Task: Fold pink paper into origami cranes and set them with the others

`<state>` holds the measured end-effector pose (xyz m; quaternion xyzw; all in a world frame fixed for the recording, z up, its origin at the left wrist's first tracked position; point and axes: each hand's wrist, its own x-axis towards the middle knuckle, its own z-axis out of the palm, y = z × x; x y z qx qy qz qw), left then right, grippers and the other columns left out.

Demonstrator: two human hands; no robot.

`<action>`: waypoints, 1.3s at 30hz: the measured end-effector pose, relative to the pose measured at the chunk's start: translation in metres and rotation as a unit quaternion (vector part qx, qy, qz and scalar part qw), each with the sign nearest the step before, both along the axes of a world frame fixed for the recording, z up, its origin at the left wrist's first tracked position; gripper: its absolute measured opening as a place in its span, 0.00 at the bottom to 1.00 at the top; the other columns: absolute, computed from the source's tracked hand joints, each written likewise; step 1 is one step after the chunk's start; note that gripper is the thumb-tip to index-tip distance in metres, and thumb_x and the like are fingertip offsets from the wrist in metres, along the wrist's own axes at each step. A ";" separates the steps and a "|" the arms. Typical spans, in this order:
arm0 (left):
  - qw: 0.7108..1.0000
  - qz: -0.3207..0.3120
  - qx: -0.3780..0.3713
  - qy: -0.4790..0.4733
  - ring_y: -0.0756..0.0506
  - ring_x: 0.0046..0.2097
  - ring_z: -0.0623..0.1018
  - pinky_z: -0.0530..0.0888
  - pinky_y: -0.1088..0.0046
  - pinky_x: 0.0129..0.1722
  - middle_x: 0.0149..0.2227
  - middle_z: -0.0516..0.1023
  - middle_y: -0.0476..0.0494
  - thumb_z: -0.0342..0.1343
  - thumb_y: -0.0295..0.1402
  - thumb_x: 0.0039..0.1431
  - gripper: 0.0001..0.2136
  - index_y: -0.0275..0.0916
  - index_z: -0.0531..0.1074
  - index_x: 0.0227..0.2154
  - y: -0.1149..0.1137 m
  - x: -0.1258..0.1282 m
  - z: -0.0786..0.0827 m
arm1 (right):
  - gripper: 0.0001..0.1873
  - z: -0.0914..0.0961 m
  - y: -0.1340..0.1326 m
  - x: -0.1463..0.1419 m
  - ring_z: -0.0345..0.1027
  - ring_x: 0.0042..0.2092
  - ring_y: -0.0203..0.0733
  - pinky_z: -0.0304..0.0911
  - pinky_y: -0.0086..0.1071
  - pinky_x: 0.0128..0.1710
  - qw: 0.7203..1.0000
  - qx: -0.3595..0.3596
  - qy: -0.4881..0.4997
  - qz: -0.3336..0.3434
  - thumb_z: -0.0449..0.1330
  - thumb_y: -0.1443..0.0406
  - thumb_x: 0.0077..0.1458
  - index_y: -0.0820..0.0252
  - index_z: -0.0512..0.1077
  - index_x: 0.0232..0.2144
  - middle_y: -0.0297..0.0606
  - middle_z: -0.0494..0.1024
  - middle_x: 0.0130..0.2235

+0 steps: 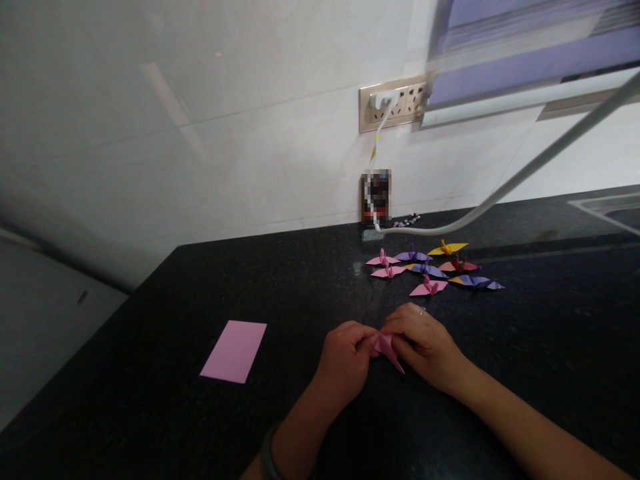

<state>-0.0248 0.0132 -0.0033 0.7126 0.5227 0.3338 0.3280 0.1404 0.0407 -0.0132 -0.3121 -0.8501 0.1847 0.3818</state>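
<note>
Both hands are closed on one thing: L hand [347,357] pinches the folded pink piece [388,348] from one side, R hand [425,343] from the other, fingertips nearly meeting, w/ the piece just on the near side of the crane cluster [426,268]. Main risk, IMO: thin paper. If the hands pull apart unevenly, or a pinch lands off the crease, it could tear or kink, esp. at the narrow point poking out; fingers hide most of the folds, so can't tell how well they line up. 2nd risk: R hand sits close to the crane cluster, so a careless knuckle swing fwd could knock the nearest pink crane [429,287] or bend a wing. The white cable [500,193] runs behind the cluster; a snag there might sweep cranes along the surface [150,320]. The flat pink sheet [235,352], well L of the cluster & nearer, looks low-risk, tho a stray L sleeve/elbow cd shift it.
</note>
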 end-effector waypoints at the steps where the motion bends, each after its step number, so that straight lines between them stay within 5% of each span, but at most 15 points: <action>1: 1.000 0.003 -0.005 -0.008 0.50 0.30 0.70 0.64 0.75 0.32 0.25 0.70 0.48 0.46 0.27 0.53 0.09 0.38 0.71 0.26 0.000 0.000 -0.001 | 0.08 -0.001 0.000 0.000 0.64 0.33 0.38 0.59 0.35 0.34 1.000 0.009 0.000 0.000 0.50 0.72 0.49 0.59 0.68 0.30 0.37 0.72 0.29; 12: 0.997 0.016 -0.045 -0.065 0.50 0.31 0.70 0.65 0.76 0.33 0.26 0.70 0.49 0.46 0.30 0.53 0.08 0.39 0.71 0.27 0.000 0.002 -0.008 | 0.07 0.001 -0.001 0.003 0.61 0.36 0.39 0.58 0.36 0.36 0.997 0.072 -0.039 -0.003 0.54 0.72 0.47 0.59 0.69 0.30 0.38 0.71 0.32; 27: 0.968 0.038 -0.144 -0.200 0.52 0.25 0.69 0.67 0.78 0.25 0.22 0.68 0.49 0.48 0.30 0.50 0.07 0.34 0.69 0.24 0.002 0.009 -0.003 | 0.09 0.006 -0.002 0.004 0.60 0.39 0.43 0.58 0.37 0.37 0.995 0.058 -0.084 -0.011 0.53 0.70 0.47 0.57 0.70 0.32 0.40 0.70 0.35; 32: 0.945 0.065 -0.183 -0.264 0.52 0.25 0.69 0.67 0.77 0.26 0.23 0.69 0.49 0.51 0.32 0.48 0.07 0.34 0.69 0.26 0.004 0.010 -0.002 | 0.10 0.004 -0.004 0.001 0.61 0.39 0.42 0.59 0.37 0.37 0.996 -0.038 0.017 -0.079 0.54 0.70 0.46 0.58 0.67 0.35 0.40 0.68 0.36; 39: 0.886 0.044 -0.298 -0.352 0.52 0.26 0.71 0.67 0.77 0.25 0.24 0.70 0.46 0.51 0.39 0.49 0.13 0.32 0.68 0.28 0.004 0.007 -0.005 | 0.08 0.002 -0.005 0.000 0.61 0.27 0.34 0.59 0.27 0.24 0.968 -0.208 0.083 -0.111 0.52 0.68 0.49 0.58 0.65 0.35 0.35 0.68 0.31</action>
